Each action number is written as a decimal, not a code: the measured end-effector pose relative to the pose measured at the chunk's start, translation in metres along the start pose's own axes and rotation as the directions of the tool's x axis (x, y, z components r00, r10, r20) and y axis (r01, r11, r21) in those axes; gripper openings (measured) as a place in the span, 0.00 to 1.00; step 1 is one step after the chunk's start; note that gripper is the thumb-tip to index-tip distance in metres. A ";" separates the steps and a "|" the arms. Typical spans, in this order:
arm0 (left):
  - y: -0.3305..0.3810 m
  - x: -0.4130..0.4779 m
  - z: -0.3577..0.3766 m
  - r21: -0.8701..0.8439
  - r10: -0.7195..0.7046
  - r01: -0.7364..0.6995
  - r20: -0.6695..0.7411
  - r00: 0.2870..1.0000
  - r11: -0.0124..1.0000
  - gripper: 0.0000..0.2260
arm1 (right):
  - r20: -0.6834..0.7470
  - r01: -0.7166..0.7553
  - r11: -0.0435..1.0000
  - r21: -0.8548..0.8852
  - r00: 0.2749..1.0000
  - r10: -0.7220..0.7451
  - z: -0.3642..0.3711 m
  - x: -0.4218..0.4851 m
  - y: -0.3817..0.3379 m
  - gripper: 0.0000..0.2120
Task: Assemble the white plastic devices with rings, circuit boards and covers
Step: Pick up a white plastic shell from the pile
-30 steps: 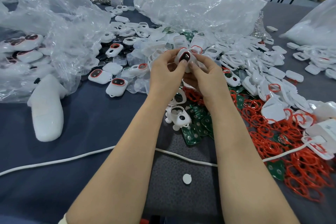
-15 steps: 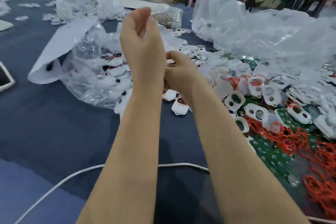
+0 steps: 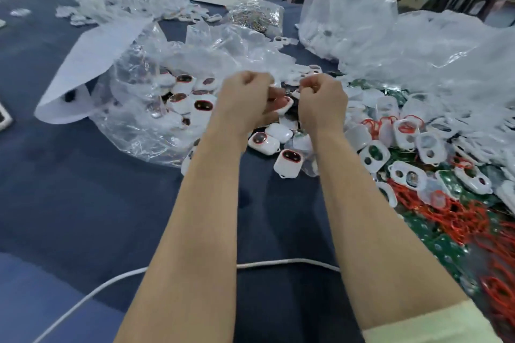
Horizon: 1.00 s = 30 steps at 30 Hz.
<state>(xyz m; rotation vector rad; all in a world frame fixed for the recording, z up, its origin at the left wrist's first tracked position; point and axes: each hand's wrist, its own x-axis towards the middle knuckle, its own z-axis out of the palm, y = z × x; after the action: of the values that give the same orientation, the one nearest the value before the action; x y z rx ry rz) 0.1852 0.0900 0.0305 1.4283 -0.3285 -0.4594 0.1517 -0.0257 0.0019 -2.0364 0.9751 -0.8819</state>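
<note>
My left hand (image 3: 245,100) and my right hand (image 3: 320,100) are both curled, side by side above the table's middle. A white device (image 3: 285,107) with a red ring shows between them, and my left thumb and fingers hold it. My right hand's fingers are curled with nothing visible in them. Finished white devices (image 3: 263,143) with red-rimmed windows lie just below the hands and inside a clear bag (image 3: 133,108). White covers (image 3: 374,156), red rings (image 3: 451,214) and green circuit boards (image 3: 446,248) are heaped at the right.
Crumpled clear plastic bags (image 3: 390,44) rise behind the heap. A white cable (image 3: 278,262) crosses the dark blue cloth (image 3: 69,203) under my forearms. A white sheet (image 3: 92,64) lies at the left, and a bag of small metal parts (image 3: 256,17) sits farther back.
My view swung left toward the bag of finished devices. My left hand had risen and has come down level with my right hand. Both hands moved away from the parts heap.
</note>
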 end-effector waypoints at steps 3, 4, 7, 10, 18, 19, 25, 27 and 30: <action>-0.018 0.009 0.030 0.179 -0.063 0.064 -0.009 0.998 0.982 0.11 | 0.073 0.063 0.991 -0.118 0.996 -0.055 0.004 0.013 0.009 0.18; -0.021 0.013 0.036 0.163 -0.060 0.069 -0.061 0.996 0.984 0.09 | 0.104 0.088 0.985 -0.146 0.992 -0.073 0.009 0.017 0.010 0.19; -0.022 0.026 0.040 0.031 -0.096 0.104 -0.199 0.975 0.994 0.17 | 0.233 0.163 0.920 -0.357 0.969 -0.081 0.025 0.025 0.015 0.19; -0.021 0.034 0.034 -0.009 -0.014 0.012 -0.350 0.937 1.000 0.24 | 0.260 0.128 0.833 -0.538 0.965 0.019 0.031 0.032 0.022 0.20; -0.034 0.037 0.051 -0.069 -0.029 0.012 -0.259 0.965 0.998 0.04 | 0.223 0.060 0.863 -0.501 0.973 0.062 0.031 0.033 0.026 0.21; -0.036 0.036 0.052 -0.067 -0.033 0.016 -0.252 0.967 0.998 0.04 | 0.219 0.068 0.864 -0.499 0.974 0.051 0.031 0.032 0.026 0.21; -0.040 0.029 0.054 -0.023 -0.006 -0.001 -0.298 0.955 1.000 0.04 | 0.115 0.178 0.977 -0.118 0.980 -0.165 0.001 0.023 0.019 0.18; -0.038 0.025 0.061 -0.039 -0.013 0.003 -0.244 0.970 0.999 0.08 | 0.087 0.215 0.973 0.081 0.971 -0.222 -0.026 0.019 0.013 0.18; -0.032 0.016 0.080 -0.155 -0.095 0.086 -0.052 0.994 0.984 0.18 | 0.149 0.270 0.955 0.126 0.946 -0.287 -0.062 0.004 0.016 0.17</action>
<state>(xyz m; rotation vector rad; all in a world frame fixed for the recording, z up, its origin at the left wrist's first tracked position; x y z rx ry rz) 0.1571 0.0105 0.0080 1.3086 -0.1773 -0.5047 0.0983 -0.0549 0.0221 -2.1504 0.5459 -0.8712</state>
